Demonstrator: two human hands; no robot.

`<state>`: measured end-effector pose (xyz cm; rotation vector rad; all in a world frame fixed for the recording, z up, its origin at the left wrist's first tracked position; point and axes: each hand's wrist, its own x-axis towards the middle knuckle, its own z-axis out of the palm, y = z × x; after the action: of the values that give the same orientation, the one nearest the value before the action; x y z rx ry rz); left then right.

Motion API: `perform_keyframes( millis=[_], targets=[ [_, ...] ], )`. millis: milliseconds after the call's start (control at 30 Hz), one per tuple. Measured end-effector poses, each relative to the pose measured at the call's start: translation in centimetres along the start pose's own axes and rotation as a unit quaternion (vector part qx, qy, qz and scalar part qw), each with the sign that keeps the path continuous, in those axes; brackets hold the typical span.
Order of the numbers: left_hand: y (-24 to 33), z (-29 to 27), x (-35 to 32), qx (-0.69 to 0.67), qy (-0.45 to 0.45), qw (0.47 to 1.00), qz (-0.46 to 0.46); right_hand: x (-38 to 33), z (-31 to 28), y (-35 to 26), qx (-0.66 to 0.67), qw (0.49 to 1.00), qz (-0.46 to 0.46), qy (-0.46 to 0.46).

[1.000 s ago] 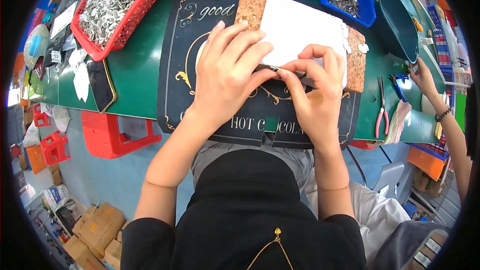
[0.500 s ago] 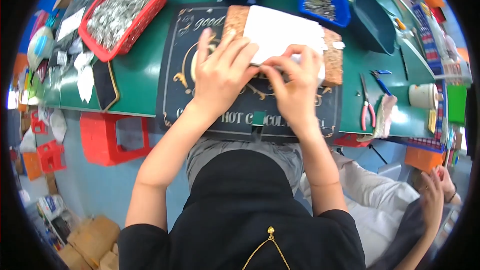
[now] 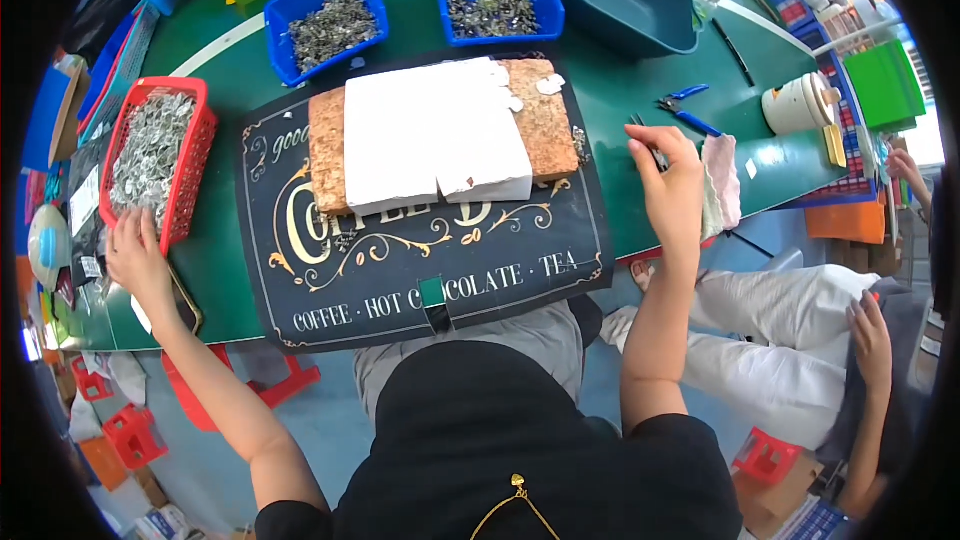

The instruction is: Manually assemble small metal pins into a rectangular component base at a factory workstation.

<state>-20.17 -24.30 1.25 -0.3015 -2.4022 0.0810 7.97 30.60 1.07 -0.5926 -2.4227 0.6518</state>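
My left hand (image 3: 140,260) is at the near end of the red basket (image 3: 190,185), fingers stretched toward the small silvery metal pieces (image 3: 150,155) in it. Whether a fingertip touches a piece is hard to see. Over on the right, my right hand (image 3: 670,180) is closed around pliers (image 3: 638,122); only the dark jaws show past the fingers, and the hand covers the handles. Between the hands, a cork block (image 3: 328,150) wrapped with white sheet material (image 3: 425,130) lies on a black printed mat (image 3: 500,285). Small white flakes (image 3: 550,84) sit on the block's right end.
Two blue bins (image 3: 275,45) (image 3: 550,10) of metal parts and a dark teal tub (image 3: 640,0) stand behind the mat. Blue-handled pliers (image 3: 690,112), a pink cloth (image 3: 720,175) and a whitish pot (image 3: 800,105) are at right. Another person's hand (image 3: 872,345) is lower right.
Both hands have left the white-covered block. The left has gone to the red basket, the right to the pliers on the right. The view has shifted too.
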Motion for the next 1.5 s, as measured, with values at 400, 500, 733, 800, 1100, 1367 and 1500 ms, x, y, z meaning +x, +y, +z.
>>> perform_keyframes(
  millis=[400,500,733,800,1100,1367,1500],
  targets=[
    [28.0,-10.8,2.7,-0.428,-0.111,0.864,0.243,-2.7,0.6,1.8,-0.121,0.992,-0.010,0.030],
    [34.4,-10.2,3.7,-0.467,-0.087,0.812,0.339,-3.0,0.4,1.2,-0.077,0.997,0.015,0.022],
    [41.3,-5.5,4.6,-0.430,-0.079,0.816,0.377,-3.2,0.7,-0.9,0.230,0.970,0.082,-0.011],
    [41.9,-6.0,5.3,-0.467,-0.121,0.787,0.385,-3.5,0.9,-1.2,0.321,0.943,0.082,-0.012],
    [34.2,-9.4,3.6,-0.737,-0.222,0.616,0.171,-3.1,2.8,-7.3,0.559,0.819,0.097,-0.090],
    [24.4,-11.6,-6.3,-0.804,-0.224,0.498,-0.234,-4.7,7.8,-14.2,0.595,0.746,0.068,-0.291],
    [23.8,-12.1,-8.0,-0.810,-0.201,0.487,-0.257,-5.5,9.0,-15.7,0.563,0.777,0.036,-0.279]
  ],
)
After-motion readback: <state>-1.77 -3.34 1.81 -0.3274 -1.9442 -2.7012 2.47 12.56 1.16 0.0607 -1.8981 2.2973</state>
